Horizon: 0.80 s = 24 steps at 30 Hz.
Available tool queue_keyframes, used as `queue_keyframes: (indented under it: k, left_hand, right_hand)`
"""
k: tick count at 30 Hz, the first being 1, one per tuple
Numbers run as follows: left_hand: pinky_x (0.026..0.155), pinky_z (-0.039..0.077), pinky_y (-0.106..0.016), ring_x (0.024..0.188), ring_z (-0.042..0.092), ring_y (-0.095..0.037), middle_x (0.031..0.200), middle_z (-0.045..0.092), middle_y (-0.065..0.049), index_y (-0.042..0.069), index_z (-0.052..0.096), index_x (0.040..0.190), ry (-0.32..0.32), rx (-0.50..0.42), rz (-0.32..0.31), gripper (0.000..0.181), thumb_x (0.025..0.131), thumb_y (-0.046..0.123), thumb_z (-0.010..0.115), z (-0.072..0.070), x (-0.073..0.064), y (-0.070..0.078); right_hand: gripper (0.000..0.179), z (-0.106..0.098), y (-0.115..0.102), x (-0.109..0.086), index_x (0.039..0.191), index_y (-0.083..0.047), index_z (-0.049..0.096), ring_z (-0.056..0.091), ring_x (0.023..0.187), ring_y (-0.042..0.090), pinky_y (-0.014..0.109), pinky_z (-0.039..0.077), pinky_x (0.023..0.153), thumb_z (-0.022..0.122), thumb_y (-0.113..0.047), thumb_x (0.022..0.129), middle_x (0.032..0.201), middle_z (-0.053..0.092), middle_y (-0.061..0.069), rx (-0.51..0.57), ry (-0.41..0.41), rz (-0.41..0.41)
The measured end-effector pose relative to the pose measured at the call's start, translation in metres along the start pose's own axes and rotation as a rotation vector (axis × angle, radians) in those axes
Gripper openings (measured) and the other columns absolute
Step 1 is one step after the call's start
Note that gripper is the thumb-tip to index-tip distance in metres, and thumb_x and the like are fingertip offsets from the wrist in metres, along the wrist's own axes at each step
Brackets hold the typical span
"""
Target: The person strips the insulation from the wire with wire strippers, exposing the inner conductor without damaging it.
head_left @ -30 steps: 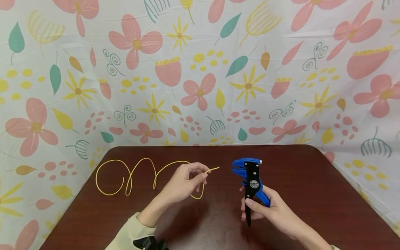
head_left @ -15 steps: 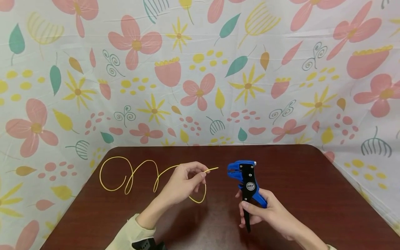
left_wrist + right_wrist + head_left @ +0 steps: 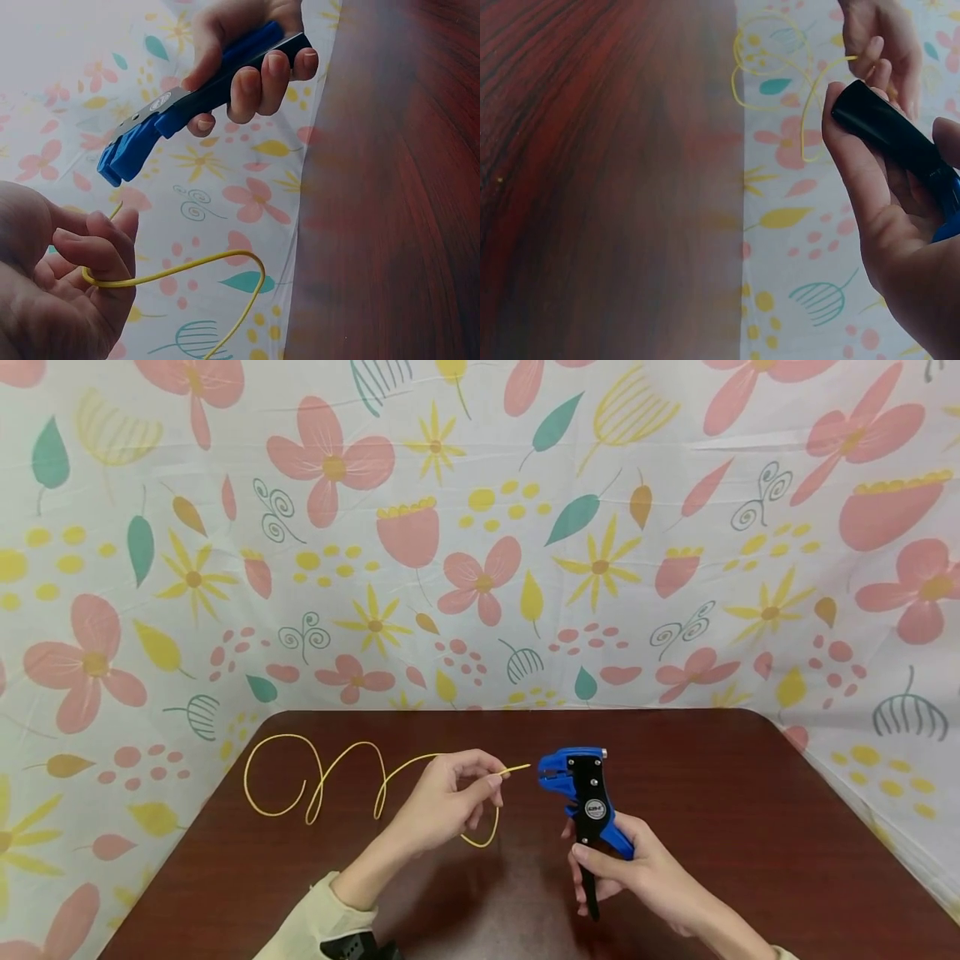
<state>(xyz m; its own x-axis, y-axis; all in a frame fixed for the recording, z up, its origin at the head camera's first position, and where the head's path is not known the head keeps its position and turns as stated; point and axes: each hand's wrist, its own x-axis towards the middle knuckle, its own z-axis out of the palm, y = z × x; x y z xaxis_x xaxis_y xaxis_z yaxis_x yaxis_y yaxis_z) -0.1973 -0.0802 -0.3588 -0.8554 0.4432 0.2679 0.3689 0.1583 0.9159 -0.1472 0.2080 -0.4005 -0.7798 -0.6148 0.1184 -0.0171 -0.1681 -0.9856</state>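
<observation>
There are two hands, one thin yellow wire (image 3: 180, 267) and one blue-and-black hand tool with a round badge (image 3: 594, 793). The left hand (image 3: 452, 797) pinches the wire between thumb and fingers; a short straight end points out past the fingertips toward the tool's blue head, near it but apart. The rest of the wire spreads in loops to the left of these fingers. The right hand (image 3: 641, 867) grasps the tool by its handles, fingers curled round, with the head above the thumb. Below both hands is one dark reddish-brown table (image 3: 712, 793).

The head view shows the badge and the wire's far end; the left wrist view adds the wire bending sharply at the left fingers. Only the right wrist view shows closely the black handle's rounded end, lying against the right fingers.
</observation>
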Motion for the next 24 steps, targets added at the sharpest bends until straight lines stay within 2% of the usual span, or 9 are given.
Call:
queue_keyframes:
  k: [3,8,12,19,24]
  left_hand:
    - [0.046,0.045,-0.026,0.049,0.054,-0.022,0.077,0.069,-0.007,0.005,0.072,0.104,-0.002,-0.001,0.001,0.007,0.105,0.007,0.064,0.0012,-0.0006,0.0011]
    - [0.047,0.043,-0.025,0.048,0.051,-0.018,0.076,0.069,-0.009,0.004,0.071,0.104,-0.014,-0.021,0.0,0.008,0.105,0.008,0.064,0.0031,-0.0021,0.0036]
    - [0.046,0.037,-0.023,0.046,0.044,-0.014,0.074,0.07,-0.01,0.005,0.071,0.104,-0.023,-0.032,-0.003,0.008,0.106,0.009,0.063,0.004,-0.0032,0.0048]
    - [0.046,0.032,-0.022,0.048,0.042,-0.012,0.074,0.071,-0.007,0.005,0.071,0.104,-0.019,0.014,0.018,0.009,0.105,0.01,0.064,0.0039,-0.0034,0.0068]
    - [0.044,0.032,-0.022,0.045,0.04,-0.012,0.075,0.072,-0.007,0.006,0.071,0.104,-0.021,0.005,0.015,0.008,0.105,0.008,0.063,0.0049,-0.0042,0.0089]
  right_hand:
    - [0.023,0.0011,0.001,0.0005,0.132,0.005,0.053,0.073,0.078,0.029,0.067,0.057,0.073,0.046,-0.001,0.111,0.095,0.067,0.017,0.008,-0.001,-0.006]
    - [0.024,0.0031,0.0016,0.0013,0.13,0.014,0.05,0.073,0.076,0.029,0.067,0.057,0.073,0.046,-0.002,0.111,0.094,0.067,0.017,0.015,-0.003,-0.005]
    - [0.025,0.0032,0.002,0.0011,0.123,0.02,0.05,0.073,0.075,0.028,0.065,0.058,0.071,0.046,-0.002,0.111,0.092,0.067,0.016,0.016,-0.003,-0.003]
    - [0.02,0.0026,0.0047,0.0016,0.117,0.016,0.055,0.073,0.076,0.028,0.065,0.058,0.069,0.045,-0.001,0.111,0.092,0.067,0.015,0.03,-0.02,-0.037]
    - [0.021,0.0029,0.0061,0.002,0.116,0.013,0.058,0.074,0.075,0.027,0.064,0.059,0.069,0.044,-0.002,0.112,0.091,0.068,0.015,0.026,-0.017,-0.031]
